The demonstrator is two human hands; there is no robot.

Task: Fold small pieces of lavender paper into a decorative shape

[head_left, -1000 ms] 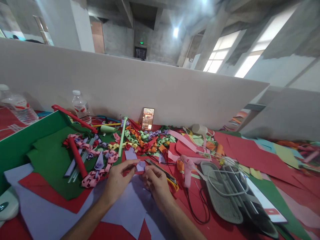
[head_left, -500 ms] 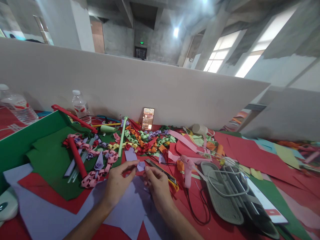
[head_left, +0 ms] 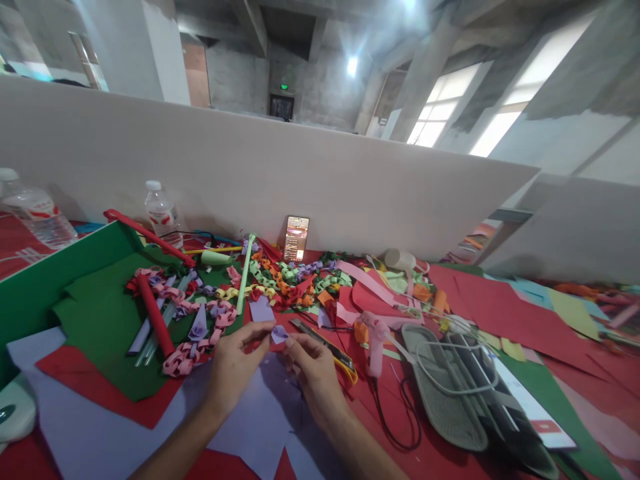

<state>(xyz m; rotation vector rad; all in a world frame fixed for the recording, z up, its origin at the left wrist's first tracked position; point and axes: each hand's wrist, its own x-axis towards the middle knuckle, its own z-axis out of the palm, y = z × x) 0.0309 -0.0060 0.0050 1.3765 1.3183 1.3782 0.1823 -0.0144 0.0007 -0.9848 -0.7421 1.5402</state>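
**Pinching a small purple paper piece**

Keep the small purple paper piece (head_left: 279, 333) gripped right at its edges with your fingertips, so the fold stays crisp and the piece does not twist; work low over the purple sheet (head_left: 260, 413) on the worktop (head_left: 450, 453).

Your left hand (head_left: 235, 363) is nearly closed, thumb and forefinger pinching the left side of the piece. Your right hand (head_left: 313, 367) is closed narrowly as well, fingertips holding its right side. The piece sits between both hands, just above the sheet. A yellow utility knife (head_left: 325, 345) lies just beside your right hand, and a pink paper chain (head_left: 193, 347) lies near your left.
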